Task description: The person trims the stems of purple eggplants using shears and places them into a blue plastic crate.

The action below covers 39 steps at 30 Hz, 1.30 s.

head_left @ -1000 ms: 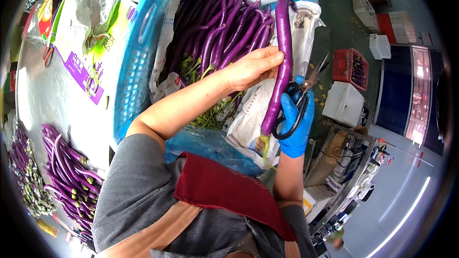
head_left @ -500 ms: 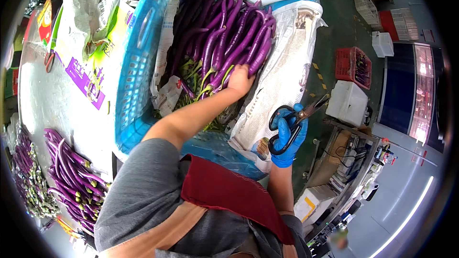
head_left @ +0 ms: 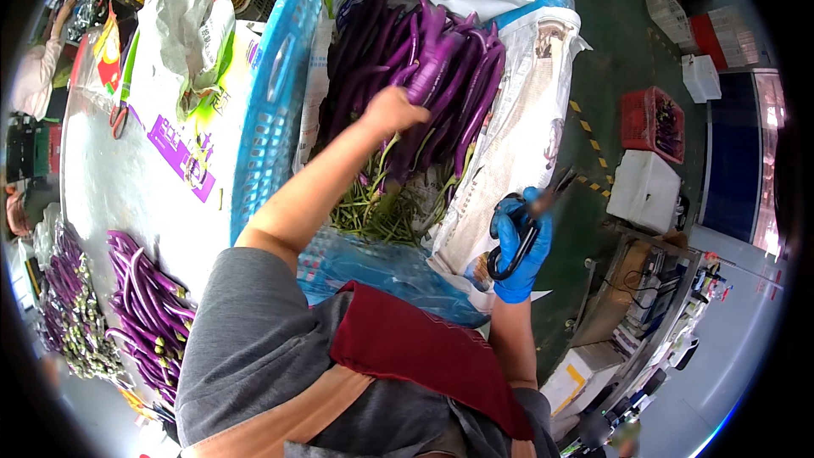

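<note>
My bare left hand (head_left: 394, 112) is closed around the lower end of a long purple eggplant (head_left: 437, 66), blurred by motion; I cannot tell whether it grips more than one. It is over a pile of eggplants (head_left: 485, 85) in a blue plastic crate (head_left: 257, 119) lined with newspaper (head_left: 536, 89). Green stem cuttings (head_left: 369, 214) lie in the crate's near end. At the crate's right edge, my right hand (head_left: 530, 256), in a blue glove, grips a pair of scissors (head_left: 512, 265) by the black handles, its blades pointing up and right, away from the eggplants.
On the table (head_left: 89, 174) to the left are more eggplants (head_left: 148, 309), crumpled paper (head_left: 185, 38) and another pair of scissors (head_left: 119, 119). To the right, a red crate (head_left: 651, 125) and a white foam box (head_left: 642, 191) stand on the floor near a cluttered shelf (head_left: 640, 288).
My left hand has moved left and up from the right side of the pile with an eggplant in it. More green stems now show below it. My right hand still holds the scissors.
</note>
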Available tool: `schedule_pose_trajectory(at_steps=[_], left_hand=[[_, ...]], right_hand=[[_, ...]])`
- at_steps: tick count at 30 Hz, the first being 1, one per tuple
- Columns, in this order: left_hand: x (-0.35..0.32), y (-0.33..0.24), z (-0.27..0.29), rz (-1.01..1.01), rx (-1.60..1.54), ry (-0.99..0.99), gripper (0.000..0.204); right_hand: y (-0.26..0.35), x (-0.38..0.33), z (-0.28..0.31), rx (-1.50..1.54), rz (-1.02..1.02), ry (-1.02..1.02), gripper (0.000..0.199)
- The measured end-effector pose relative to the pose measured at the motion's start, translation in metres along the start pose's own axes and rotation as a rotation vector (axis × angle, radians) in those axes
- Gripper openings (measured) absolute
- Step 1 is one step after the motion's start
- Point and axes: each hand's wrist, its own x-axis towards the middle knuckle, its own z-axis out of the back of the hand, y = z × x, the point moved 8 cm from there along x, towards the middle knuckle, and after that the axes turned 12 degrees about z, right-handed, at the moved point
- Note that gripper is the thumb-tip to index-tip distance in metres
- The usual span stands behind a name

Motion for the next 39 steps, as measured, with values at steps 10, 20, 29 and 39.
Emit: schedule_pose_trajectory(at_steps=[10,20,29,39], left_hand=[[0.027,0.117,0.047,0.104,0.187,-0.230,0.044],[-0.110,-0.062,0.122,-0.598,-0.575,0.372,0.028],[-0.165,-0.078,0.121,-0.728,-1.024,0.794,0.023],[-0.169,-0.033,0.139,-0.176,-0.910,0.354,0.024]], right_hand=[[-0.021,-0.008,-0.008,0.635,-0.457,-0.168,0.035],[-0.033,-0.009,-0.015,0.910,-0.574,-0.090,0.037],[-0.029,-0.004,-0.045,0.999,-0.715,-0.005,0.032],[0.022,0.035,-0.095,0.235,0.007,0.372,0.042]])
